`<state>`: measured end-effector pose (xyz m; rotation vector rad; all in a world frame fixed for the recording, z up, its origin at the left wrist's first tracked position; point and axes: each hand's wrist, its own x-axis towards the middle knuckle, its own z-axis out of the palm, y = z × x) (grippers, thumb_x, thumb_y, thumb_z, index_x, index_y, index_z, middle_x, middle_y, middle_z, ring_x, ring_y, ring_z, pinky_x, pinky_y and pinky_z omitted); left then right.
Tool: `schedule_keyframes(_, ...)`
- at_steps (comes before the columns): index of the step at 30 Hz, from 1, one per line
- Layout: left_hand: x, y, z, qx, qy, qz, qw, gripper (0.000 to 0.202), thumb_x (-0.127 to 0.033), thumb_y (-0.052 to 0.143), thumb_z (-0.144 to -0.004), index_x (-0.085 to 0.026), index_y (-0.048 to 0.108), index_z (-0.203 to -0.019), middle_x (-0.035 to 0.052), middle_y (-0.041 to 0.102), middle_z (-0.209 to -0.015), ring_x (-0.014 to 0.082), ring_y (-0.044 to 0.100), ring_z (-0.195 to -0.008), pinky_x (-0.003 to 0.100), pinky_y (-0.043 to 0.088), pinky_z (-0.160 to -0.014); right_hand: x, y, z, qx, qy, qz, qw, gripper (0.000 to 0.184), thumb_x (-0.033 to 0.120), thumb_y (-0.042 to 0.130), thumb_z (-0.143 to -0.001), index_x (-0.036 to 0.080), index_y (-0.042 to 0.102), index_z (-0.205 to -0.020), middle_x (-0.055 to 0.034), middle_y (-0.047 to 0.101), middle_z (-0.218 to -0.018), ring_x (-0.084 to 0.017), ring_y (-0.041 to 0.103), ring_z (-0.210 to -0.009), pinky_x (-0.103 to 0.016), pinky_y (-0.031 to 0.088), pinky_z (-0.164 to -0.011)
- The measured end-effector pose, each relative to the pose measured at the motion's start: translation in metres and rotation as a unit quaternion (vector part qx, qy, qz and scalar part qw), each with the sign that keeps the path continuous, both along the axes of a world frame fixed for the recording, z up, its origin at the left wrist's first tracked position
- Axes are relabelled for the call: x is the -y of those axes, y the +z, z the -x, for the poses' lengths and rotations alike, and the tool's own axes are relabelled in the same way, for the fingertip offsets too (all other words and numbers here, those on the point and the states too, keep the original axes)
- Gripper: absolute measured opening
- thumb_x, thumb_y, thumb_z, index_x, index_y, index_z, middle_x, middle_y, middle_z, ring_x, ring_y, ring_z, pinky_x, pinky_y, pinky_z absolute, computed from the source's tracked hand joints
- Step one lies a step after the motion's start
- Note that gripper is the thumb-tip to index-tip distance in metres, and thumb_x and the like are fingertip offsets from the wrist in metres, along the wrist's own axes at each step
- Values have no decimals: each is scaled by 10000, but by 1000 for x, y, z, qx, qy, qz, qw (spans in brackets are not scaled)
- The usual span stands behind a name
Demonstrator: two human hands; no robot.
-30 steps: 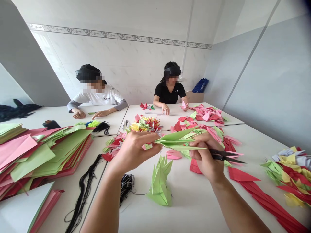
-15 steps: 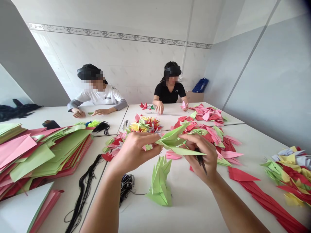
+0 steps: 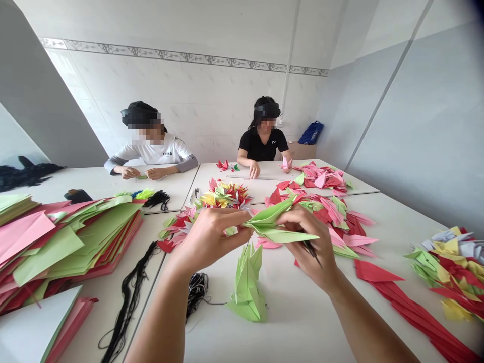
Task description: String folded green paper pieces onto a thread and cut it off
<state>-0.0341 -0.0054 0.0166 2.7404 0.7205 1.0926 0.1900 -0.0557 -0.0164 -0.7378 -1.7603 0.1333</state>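
Ahead at twelve o'clock, the green folded paper (image 3: 269,216) runs lengthwise nine to three. Your left hand (image 3: 214,231) has its grip pinched on the nine-o'clock end; your right hand (image 3: 317,244), nearer the splayed flaps (image 3: 289,235), curls its grip around a dark pointed tool (image 3: 312,250).

The white counter (image 3: 302,327) carries green folded paper (image 3: 247,295) at six o'clock, black cord (image 3: 128,292) at eight and red folded papers (image 3: 414,308) at four.

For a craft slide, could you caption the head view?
Left hand holds folded green paper, right hand touching it, above a white table with coloured sheets.
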Motion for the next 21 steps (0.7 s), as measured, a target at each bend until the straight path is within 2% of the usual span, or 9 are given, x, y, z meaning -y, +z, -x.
schedule_keyframes(3, 1, 1, 0, 8, -6, 1, 1000, 224, -157, 583, -944, -181, 557, -722, -40, 452, -607, 104, 367, -572, 254, 289, -538, 1, -5, 1, -25, 3, 4, 1000, 197, 124, 628, -932, 252, 563, -1067, 3, 566, -857, -129, 481, -641, -260, 370, -571)
schedule_keyframes(7, 3, 2, 0, 13, -5, -4, 1000, 172, -150, 601, -940, -179, 605, -770, -36, 501, -628, 101, 411, -586, 252, 299, -547, 3, -7, 3, -8, -44, -34, 998, 185, 82, 631, -913, 233, 579, -1006, 5, 588, -855, -107, 476, -608, -250, 352, -541)
schedule_keyframes(11, 4, 2, 0, 13, -1, -19, 1000, 136, -154, 597, -955, -187, 624, -826, -40, 514, -652, 96, 404, -592, 252, 295, -547, 4, -5, 4, -18, -66, -36, 997, 161, 129, 680, -906, 227, 605, -1009, -2, 622, -852, -107, 476, -574, -260, 350, -516)
schedule_keyframes(15, 5, 1, -1, 11, -5, -35, 999, 164, -151, 587, -961, -191, 583, -802, -50, 435, -640, 100, 349, -594, 261, 279, -543, 2, -1, 4, -36, -43, -44, 997, 101, 152, 696, -909, 221, 633, -947, -13, 620, -823, -119, 485, -586, -265, 348, -502)
schedule_keyframes(21, 7, 3, -2, 9, -22, -24, 999, 204, -158, 583, -966, -186, 565, -765, -44, 406, -631, 107, 327, -588, 269, 268, -533, 0, -1, 1, -90, 30, 4, 995, 85, 158, 689, -912, 220, 641, -880, 3, 550, -755, -141, 481, -644, -287, 380, -568)
